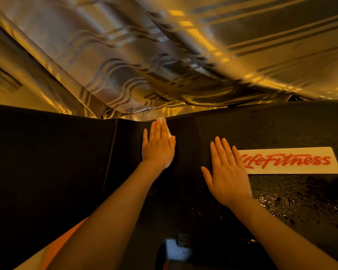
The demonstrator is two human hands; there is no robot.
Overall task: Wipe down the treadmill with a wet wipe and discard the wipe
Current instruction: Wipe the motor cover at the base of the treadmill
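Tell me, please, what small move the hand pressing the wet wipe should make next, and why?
Probably slide the left hand, flat on the wet wipe, right along the treadmill hood: the wipe sits at the hood's far edge, and the surface beyond the Life Fitness label looks speckled.

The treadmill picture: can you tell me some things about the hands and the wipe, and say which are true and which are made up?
1. The left hand presses a white wipe flat on the black treadmill. True.
2. The right hand holds the wipe. False: it lies flat on the treadmill with nothing in it.
3. The right fingers cover the start of the red-lettered label. True.
4. The wipe lies on the label. False: it is under the left hand, well left of the label.
5. Both hands are curled into fists. False: the fingers of both are straight.
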